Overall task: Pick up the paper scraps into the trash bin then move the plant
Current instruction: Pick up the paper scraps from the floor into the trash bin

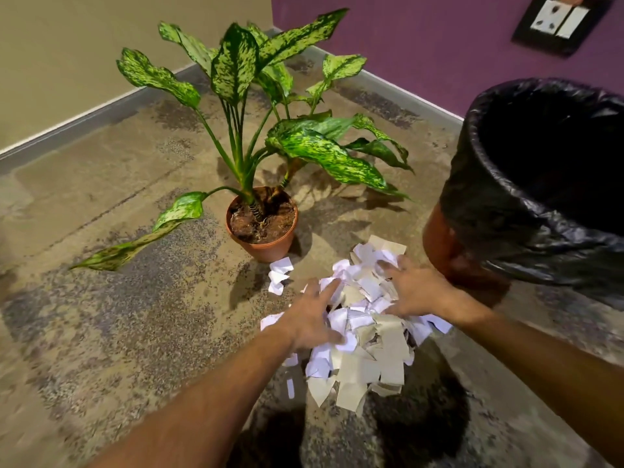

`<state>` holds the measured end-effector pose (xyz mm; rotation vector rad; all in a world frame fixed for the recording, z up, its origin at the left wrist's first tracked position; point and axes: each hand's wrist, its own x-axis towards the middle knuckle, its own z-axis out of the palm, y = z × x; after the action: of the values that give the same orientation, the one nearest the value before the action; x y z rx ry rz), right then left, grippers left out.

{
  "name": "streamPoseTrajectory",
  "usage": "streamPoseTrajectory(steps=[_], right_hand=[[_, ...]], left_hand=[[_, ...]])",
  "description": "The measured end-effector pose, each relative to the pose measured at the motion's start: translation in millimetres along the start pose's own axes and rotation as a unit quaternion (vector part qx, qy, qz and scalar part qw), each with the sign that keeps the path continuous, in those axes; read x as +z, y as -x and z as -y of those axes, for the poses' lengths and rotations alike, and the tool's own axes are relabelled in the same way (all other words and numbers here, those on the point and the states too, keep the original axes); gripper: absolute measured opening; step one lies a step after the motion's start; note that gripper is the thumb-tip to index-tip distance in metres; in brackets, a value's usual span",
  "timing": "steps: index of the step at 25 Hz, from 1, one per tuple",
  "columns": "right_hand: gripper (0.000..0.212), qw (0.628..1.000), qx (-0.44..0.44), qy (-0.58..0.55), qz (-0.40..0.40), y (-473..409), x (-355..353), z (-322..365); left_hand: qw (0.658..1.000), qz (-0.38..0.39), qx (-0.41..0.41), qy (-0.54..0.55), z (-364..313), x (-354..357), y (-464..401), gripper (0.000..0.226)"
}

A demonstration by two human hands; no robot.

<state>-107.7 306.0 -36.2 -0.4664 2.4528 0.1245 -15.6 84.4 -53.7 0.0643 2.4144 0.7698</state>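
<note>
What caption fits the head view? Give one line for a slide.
Both hands, left hand and right hand, gather white paper scraps beside potted green plant and black-lined trash bin.
</note>
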Motion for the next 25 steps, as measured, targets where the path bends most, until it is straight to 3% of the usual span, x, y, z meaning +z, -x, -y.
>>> streamPoseTrajectory(steps=[4,8,9,12,15,18,21,25], right_hand=[[0.068,0.989,-0.126,-0.04,-0.07,15.4,12.2,31.7],[0.041,0.99,-0.123,-0.03,-0.058,28.2,7.8,25.6],[0.048,0.991,-0.105,-0.048,-0.063,31.9,4.3,18.2],[0.104,0.996,-0.044,-0.078,-0.003,38.9,0.9,1.1],[0.127,0.994,-0.082,-0.048,0.06,44.5,18.7,13.3],[0.103,0.991,-0.131,0.006,0.014,44.1,37.9,34.7],[0.056,0.99,-0.133,0.005,-0.05,39.1,36.3,36.9],[0.039,0.983,-0.116,-0.027,-0.137,44.3,22.8,16.5]], left_hand=[[0.999,-0.03,0.0,-0.017,-16.7,9.7,-12.0,0.09],[0.993,-0.102,0.011,-0.055,-17.9,5.7,-16.6,0.053],[0.992,-0.111,0.013,-0.059,-15.6,4.1,-16.6,0.047],[0.991,-0.12,-0.021,-0.058,-6.1,-1.2,-14.5,0.042],[0.996,-0.081,-0.026,-0.023,-0.9,-3.6,-10.8,0.069],[0.999,-0.038,0.003,-0.032,-2.9,3.9,-12.0,0.083],[0.996,-0.064,0.013,-0.056,-5.6,10.4,-15.5,0.06],[0.995,-0.089,0.001,-0.039,-12.0,5.3,-15.6,0.041]])
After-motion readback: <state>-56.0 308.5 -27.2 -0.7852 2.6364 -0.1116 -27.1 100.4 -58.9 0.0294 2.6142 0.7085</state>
